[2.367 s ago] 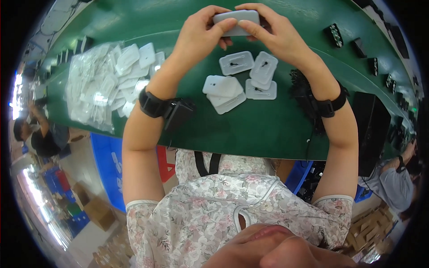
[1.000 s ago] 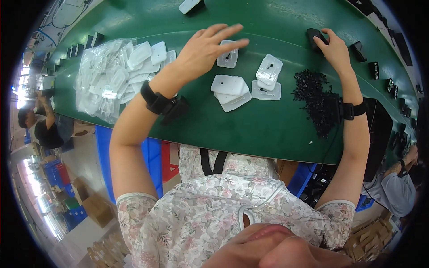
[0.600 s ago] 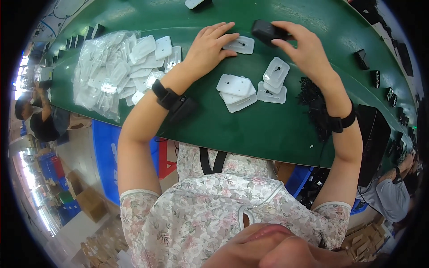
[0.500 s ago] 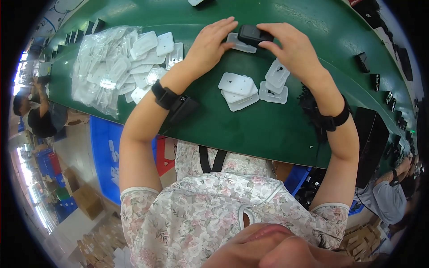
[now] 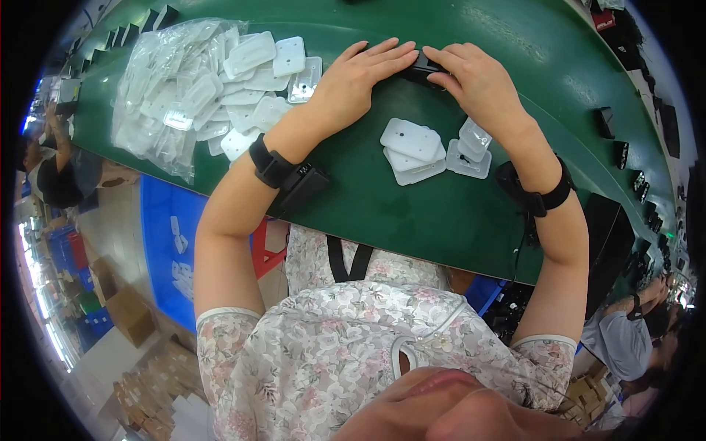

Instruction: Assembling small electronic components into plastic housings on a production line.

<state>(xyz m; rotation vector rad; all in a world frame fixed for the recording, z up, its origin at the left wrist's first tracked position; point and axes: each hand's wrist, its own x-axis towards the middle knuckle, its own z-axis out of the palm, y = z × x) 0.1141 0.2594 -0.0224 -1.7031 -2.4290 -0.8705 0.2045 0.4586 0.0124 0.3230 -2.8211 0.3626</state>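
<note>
A small black box-like device lies at the far side of the green table, partly covered by fingers. My right hand grips its right end between thumb and fingers. At the device's left end, my left hand is stretched out flat, fingertips reaching to it; its thumb is hidden. Nearer to me sits a short stack of white plastic trays. Right beside it are clear trays with small dark parts in them.
A plastic bag with a heap of white trays spreads over the table's left. Below the edge stands a blue bin with some white pieces. Black boxes line the right side. Other people sit at both sides.
The black device has moved slightly down between my hands, and the left hand's fingers now reach it. The clear tray seen beneath it before is no longer visible. The view has shifted slightly.
</note>
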